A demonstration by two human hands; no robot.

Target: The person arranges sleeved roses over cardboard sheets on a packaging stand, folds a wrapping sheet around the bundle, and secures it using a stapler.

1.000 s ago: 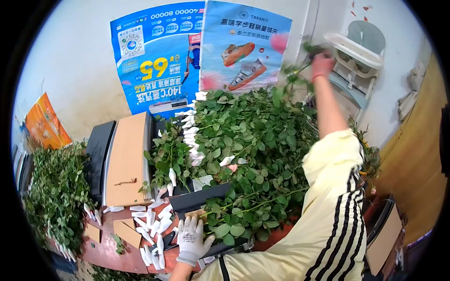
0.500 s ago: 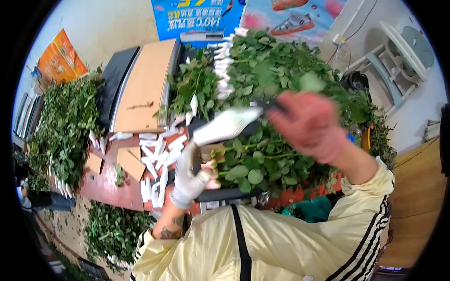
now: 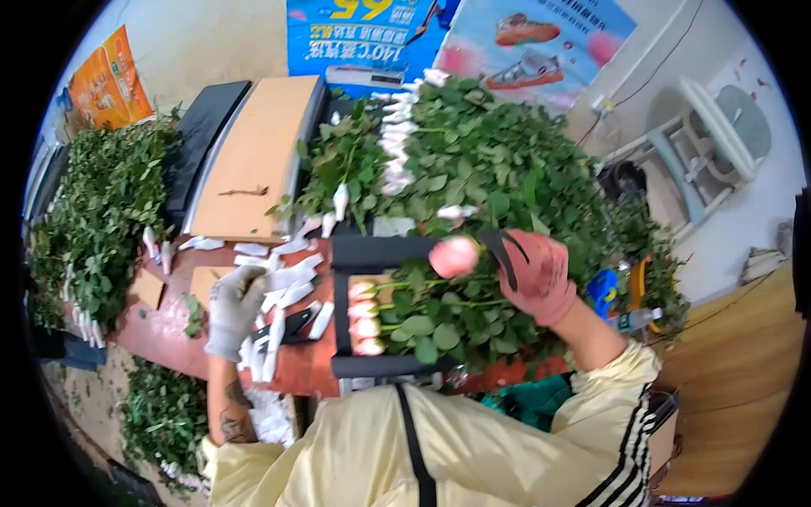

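My right hand point(image 3: 536, 275), in a red glove with dark fingers, is closed on the stem of a rose point(image 3: 454, 256). Its bare pink bloom points left, above a black-edged frame point(image 3: 342, 317). Several pink rosebuds point(image 3: 364, 324) line the frame's left side, with leafy stems stretching right. My left hand point(image 3: 235, 313), in a white glove, is over the pile of white mesh sleeves point(image 3: 291, 275) on the red table. Its fingers are curled together; what they pinch, if anything, cannot be made out. A black object point(image 3: 297, 325) lies among the sleeves beside that hand.
Behind the frame lies a big heap of leafy roses point(image 3: 498, 144) with white-sleeved heads. One sleeved head point(image 3: 456, 212) rests near my right hand. A tan board point(image 3: 253, 160) stands left of it, with more greenery point(image 3: 110, 211) beyond. A bottle point(image 3: 635, 319) is at right.
The white sleeve stretched between my hands is gone from them. My left hand has moved left to the sleeve pile; my right hand has come down and now holds a bare pink rose.
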